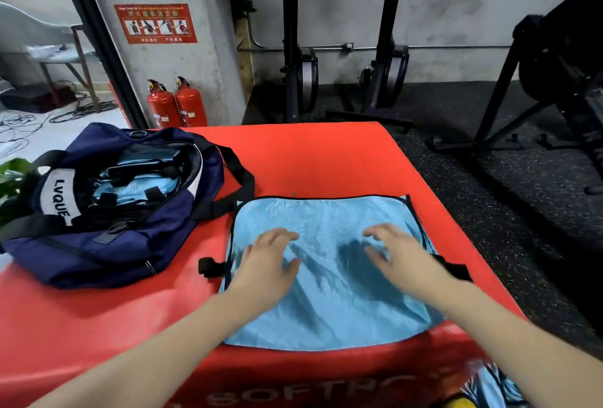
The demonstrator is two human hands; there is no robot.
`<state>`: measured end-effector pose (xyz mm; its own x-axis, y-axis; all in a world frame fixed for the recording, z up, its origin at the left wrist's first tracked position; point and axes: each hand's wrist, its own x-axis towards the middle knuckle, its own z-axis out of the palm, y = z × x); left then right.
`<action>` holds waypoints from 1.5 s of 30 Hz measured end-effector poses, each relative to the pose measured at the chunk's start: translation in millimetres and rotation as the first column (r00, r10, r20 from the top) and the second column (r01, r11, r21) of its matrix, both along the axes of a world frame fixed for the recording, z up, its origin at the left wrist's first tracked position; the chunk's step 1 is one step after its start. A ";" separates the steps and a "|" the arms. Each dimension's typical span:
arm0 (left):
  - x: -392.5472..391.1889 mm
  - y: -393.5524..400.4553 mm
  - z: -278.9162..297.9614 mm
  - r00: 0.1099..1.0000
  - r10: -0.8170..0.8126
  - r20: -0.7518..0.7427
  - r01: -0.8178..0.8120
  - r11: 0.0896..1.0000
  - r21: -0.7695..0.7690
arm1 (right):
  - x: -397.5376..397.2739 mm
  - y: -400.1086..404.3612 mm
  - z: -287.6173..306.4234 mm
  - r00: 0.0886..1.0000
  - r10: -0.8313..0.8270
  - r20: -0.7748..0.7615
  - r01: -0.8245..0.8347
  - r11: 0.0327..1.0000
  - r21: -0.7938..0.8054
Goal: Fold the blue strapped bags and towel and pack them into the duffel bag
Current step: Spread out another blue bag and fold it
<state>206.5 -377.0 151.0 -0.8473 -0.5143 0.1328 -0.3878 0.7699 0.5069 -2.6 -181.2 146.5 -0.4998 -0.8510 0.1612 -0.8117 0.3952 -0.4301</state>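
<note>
- A light blue bag (326, 264) with black edging lies spread flat on the red mat (310, 159), near the person and a little right of the middle.
- The left hand (266, 264) rests palm down on the left part of that bag, fingers straight and slightly spread, gripping nothing.
- The right hand (396, 256) is over the right part of the bag, fingers loosely bent and spread, holding nothing; whether its fingertips touch the cloth I cannot tell.
- A short black strap (208, 267) sticks out from the bag's left edge, another strap (455, 269) from its right edge.
- The navy duffel bag (130, 231) sits to the left on the mat, unzipped, with folded light blue pieces (137, 179) and black straps already inside.
- Two red fire extinguishers (177, 104) stand on the floor by the far wall.
</note>
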 end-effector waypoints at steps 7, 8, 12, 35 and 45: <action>37.8 33.0 -39.1 0.941 0.237 0.242 -0.163 0.943 -0.289 | 13.9 73.4 -48.1 0.945 -0.206 -0.255 0.253 0.953 0.166; 41.5 30.8 -41.2 0.944 0.251 0.212 -0.176 0.931 -0.319 | 9.9 83.2 -48.4 0.945 -0.219 -0.244 0.267 0.946 0.184; 41.5 33.0 -36.6 0.922 0.263 0.284 -0.173 0.936 -0.306 | 6.9 101.7 -43.0 0.953 -0.200 -0.227 0.255 0.936 0.244; -122.3 -166.2 -0.9 0.815 -0.261 0.517 0.494 0.780 -0.384 | -80.5 40.3 -21.5 0.986 -0.039 -0.165 0.094 0.935 0.341; -110.7 -75.4 -28.3 0.954 0.233 0.191 -0.166 0.935 -0.313 | -51.4 60.4 -27.6 0.973 -0.151 -0.176 0.204 0.921 0.332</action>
<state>95.8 -452.3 122.6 -0.7563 -0.6426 0.1228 -0.6245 0.7650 0.1570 -54.0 -120.8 118.9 -0.6413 -0.7659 -0.0453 -0.7571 0.6413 -0.1243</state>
